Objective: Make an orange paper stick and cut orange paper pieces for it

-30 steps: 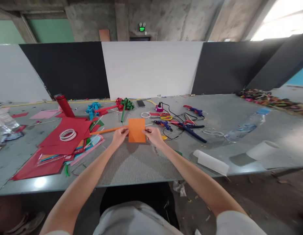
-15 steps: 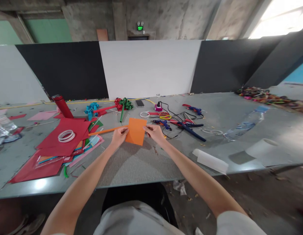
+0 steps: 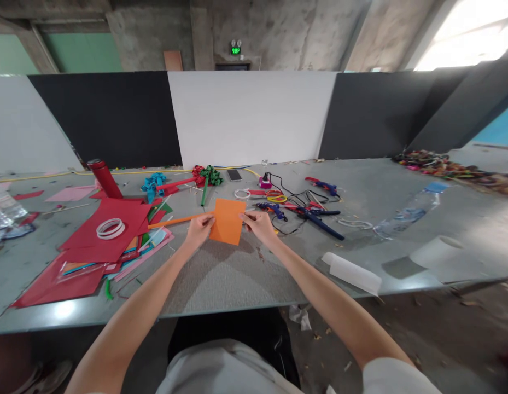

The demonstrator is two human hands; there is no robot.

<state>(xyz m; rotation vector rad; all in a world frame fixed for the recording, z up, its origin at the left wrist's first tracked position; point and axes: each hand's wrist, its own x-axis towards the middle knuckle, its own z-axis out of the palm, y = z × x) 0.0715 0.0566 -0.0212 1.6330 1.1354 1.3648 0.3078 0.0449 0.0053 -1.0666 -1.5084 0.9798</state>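
Observation:
An orange sheet of paper (image 3: 228, 221) is held up above the grey table, between my two hands. My left hand (image 3: 202, 226) pinches its left edge. On the right edge, near the upper corner, my right hand (image 3: 256, 221) grips the same sheet with thumb and fingers. A long orange strip (image 3: 169, 221) runs leftward from behind my left hand to the red paper (image 3: 87, 232); whether that hand touches it I cannot tell. Beyond the sheet lie a green ribbon bow (image 3: 212, 175) and a phone (image 3: 234, 175).
Glue guns (image 3: 272, 208), dark-handled pliers (image 3: 321, 221) and cables lie right of centre. A white roll (image 3: 354, 273), another roll (image 3: 436, 251) and a plastic bottle (image 3: 413, 210) are farther right. At left are a red flask (image 3: 105, 179) and white tape rings (image 3: 110, 229).

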